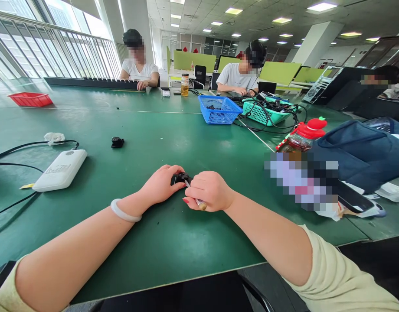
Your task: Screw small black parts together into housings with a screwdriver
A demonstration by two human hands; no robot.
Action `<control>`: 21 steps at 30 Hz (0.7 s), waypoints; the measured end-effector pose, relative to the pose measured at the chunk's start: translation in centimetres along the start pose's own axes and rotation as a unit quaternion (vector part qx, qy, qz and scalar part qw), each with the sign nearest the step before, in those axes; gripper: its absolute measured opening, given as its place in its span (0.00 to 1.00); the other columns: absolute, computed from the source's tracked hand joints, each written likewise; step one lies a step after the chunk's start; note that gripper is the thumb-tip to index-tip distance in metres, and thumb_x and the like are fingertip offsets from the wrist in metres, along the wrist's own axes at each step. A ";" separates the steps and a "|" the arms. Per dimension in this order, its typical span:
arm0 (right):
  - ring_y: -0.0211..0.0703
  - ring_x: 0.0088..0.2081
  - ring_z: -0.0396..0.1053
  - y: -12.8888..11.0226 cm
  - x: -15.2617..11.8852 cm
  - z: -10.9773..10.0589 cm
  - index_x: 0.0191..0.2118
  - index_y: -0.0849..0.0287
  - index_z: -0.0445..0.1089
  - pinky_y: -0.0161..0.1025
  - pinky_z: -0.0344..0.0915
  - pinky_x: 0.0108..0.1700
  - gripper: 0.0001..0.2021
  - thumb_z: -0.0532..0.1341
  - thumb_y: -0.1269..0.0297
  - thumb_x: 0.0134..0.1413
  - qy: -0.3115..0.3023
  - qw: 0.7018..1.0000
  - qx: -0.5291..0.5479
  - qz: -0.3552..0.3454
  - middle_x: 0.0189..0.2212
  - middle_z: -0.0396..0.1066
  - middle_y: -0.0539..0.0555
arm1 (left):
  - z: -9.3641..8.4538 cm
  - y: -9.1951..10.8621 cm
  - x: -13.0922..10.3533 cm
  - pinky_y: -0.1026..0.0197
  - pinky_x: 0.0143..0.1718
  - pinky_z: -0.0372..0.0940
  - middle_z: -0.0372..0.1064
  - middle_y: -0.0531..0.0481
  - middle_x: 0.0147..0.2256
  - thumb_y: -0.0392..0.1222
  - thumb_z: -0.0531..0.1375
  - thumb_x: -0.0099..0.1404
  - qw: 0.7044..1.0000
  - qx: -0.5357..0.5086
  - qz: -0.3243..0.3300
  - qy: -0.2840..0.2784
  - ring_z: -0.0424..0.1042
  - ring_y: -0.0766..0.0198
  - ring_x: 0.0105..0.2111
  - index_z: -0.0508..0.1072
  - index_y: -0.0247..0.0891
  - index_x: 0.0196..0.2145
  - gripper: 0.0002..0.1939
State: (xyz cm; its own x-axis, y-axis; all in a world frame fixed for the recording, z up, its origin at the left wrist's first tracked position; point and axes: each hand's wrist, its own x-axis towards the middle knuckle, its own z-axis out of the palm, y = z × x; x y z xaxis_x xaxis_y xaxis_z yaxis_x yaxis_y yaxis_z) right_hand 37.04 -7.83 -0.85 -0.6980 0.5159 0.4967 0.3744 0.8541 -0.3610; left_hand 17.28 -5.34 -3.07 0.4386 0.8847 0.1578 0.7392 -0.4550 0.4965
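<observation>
In the middle of the green table, my left hand (163, 184) is closed around a small black part (181, 177), thumb and fingers at its sides. Its exact kind I cannot make out. My right hand (210, 190) is closed around a slim tool like a small screwdriver (199, 203), with its pale rounded end pointing down towards me. The tool's thin metal shaft reaches to the black part, and the tip seems to touch it. My fingers hide much of both things. Farther off to the left lies a similar small black piece (117, 142).
A white power bank (61, 170) with black cables lies at left, near crumpled tissue (54, 138). A red tray (30, 99), blue basket (219, 109) and green basket (266, 113) with cables stand farther back. At right are a red-lidded bottle (302, 134) and blue bag (362, 149). Two people sit opposite.
</observation>
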 end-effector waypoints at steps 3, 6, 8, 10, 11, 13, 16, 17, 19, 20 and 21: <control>0.38 0.20 0.50 0.4 -0.3 0.1 0.17 0.52 0.61 0.39 0.53 0.27 0.19 0.57 0.53 0.57 0.044 0.999 0.003 0.025 0.16 0.56 0.48 | 0.0 -0.2 0.0 0.47 0.54 0.66 0.74 0.47 0.48 0.50 0.58 0.62 1.000 -0.003 0.002 -0.005 0.69 0.50 0.51 0.72 0.44 0.51 0.20; 0.38 0.21 0.53 0.8 -0.5 0.2 0.19 0.52 0.64 0.39 0.55 0.28 0.19 0.56 0.51 0.59 0.117 0.991 0.018 0.058 0.16 0.60 0.49 | 0.0 -0.2 0.0 0.47 0.55 0.65 0.74 0.45 0.49 0.52 0.58 0.63 1.000 -0.005 0.001 -0.012 0.69 0.49 0.52 0.69 0.44 0.58 0.26; 0.39 0.22 0.56 1.2 -0.6 0.2 0.20 0.52 0.66 0.39 0.57 0.30 0.20 0.54 0.51 0.61 0.161 0.983 0.025 0.085 0.18 0.63 0.50 | 0.0 -0.1 -0.1 0.46 0.56 0.64 0.75 0.45 0.49 0.53 0.59 0.63 1.000 -0.003 0.000 -0.015 0.69 0.49 0.53 0.65 0.43 0.62 0.32; 0.39 0.22 0.59 1.5 -0.6 0.3 0.20 0.53 0.66 0.39 0.57 0.31 0.21 0.53 0.51 0.62 0.200 0.971 0.034 0.123 0.18 0.64 0.50 | 0.0 -0.1 -0.1 0.46 0.57 0.63 0.75 0.45 0.50 0.53 0.60 0.63 1.000 -0.004 -0.001 -0.018 0.67 0.48 0.54 0.60 0.42 0.65 0.35; 0.39 0.22 0.59 1.7 -0.7 0.3 0.20 0.54 0.65 0.38 0.57 0.31 0.22 0.54 0.51 0.63 0.220 0.963 0.040 0.147 0.18 0.63 0.50 | 0.0 -0.1 -0.1 0.46 0.57 0.63 0.75 0.46 0.50 0.52 0.60 0.63 1.000 -0.006 -0.002 -0.021 0.67 0.48 0.54 0.59 0.42 0.66 0.36; 0.38 0.22 0.58 2.0 -0.7 0.3 0.19 0.54 0.65 0.37 0.56 0.30 0.23 0.54 0.51 0.64 0.260 0.945 0.051 0.189 0.17 0.62 0.49 | 0.0 -0.1 -0.2 0.46 0.57 0.63 0.75 0.46 0.51 0.52 0.60 0.63 1.000 -0.012 0.000 -0.025 0.67 0.48 0.55 0.58 0.42 0.67 0.37; 0.36 0.21 0.56 1.9 -0.8 0.2 0.20 0.55 0.67 0.36 0.56 0.30 0.24 0.53 0.51 0.65 0.297 0.928 0.061 0.215 0.16 0.61 0.48 | 0.0 -0.2 -0.2 0.45 0.57 0.62 0.75 0.47 0.52 0.52 0.60 0.63 0.999 -0.018 0.016 -0.024 0.66 0.48 0.56 0.58 0.44 0.66 0.37; 0.36 0.21 0.56 1.8 -0.8 0.2 0.20 0.55 0.67 0.36 0.56 0.29 0.24 0.53 0.51 0.66 0.302 0.926 0.063 0.217 0.16 0.61 0.48 | 0.0 -0.3 -0.3 0.45 0.58 0.62 0.74 0.47 0.52 0.52 0.61 0.62 0.999 -0.017 0.022 -0.021 0.65 0.48 0.56 0.59 0.44 0.66 0.36; 0.36 0.20 0.55 1.4 -0.8 0.2 0.20 0.55 0.67 0.36 0.55 0.29 0.24 0.52 0.52 0.66 0.299 0.927 0.071 0.213 0.16 0.59 0.48 | -0.1 -0.3 -0.3 0.45 0.58 0.62 0.74 0.47 0.52 0.51 0.61 0.62 0.999 -0.016 0.029 -0.015 0.65 0.47 0.56 0.60 0.45 0.65 0.35; 0.36 0.20 0.55 1.1 -0.8 0.3 0.19 0.55 0.66 0.36 0.55 0.29 0.24 0.52 0.53 0.66 0.292 0.931 0.077 0.207 0.16 0.59 0.48 | -0.1 -0.3 -0.3 0.45 0.57 0.62 0.74 0.47 0.52 0.51 0.61 0.62 0.999 -0.015 0.031 -0.014 0.66 0.47 0.56 0.61 0.44 0.65 0.35; 0.36 0.20 0.56 0.9 -0.7 0.4 0.19 0.56 0.66 0.36 0.55 0.29 0.24 0.51 0.54 0.66 0.280 0.936 0.081 0.199 0.15 0.58 0.47 | -0.1 -0.3 -0.3 0.45 0.57 0.63 0.74 0.47 0.52 0.51 0.61 0.62 0.999 -0.014 0.031 -0.015 0.66 0.47 0.55 0.62 0.44 0.64 0.34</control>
State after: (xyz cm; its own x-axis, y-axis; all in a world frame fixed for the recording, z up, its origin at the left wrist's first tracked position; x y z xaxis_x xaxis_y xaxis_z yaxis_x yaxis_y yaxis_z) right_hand 37.70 -7.44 -1.85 -0.0762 0.7832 0.6171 0.4070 0.5894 -0.6978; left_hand 16.88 -5.48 -3.16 0.4986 0.8514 0.1631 0.6964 -0.5054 0.5095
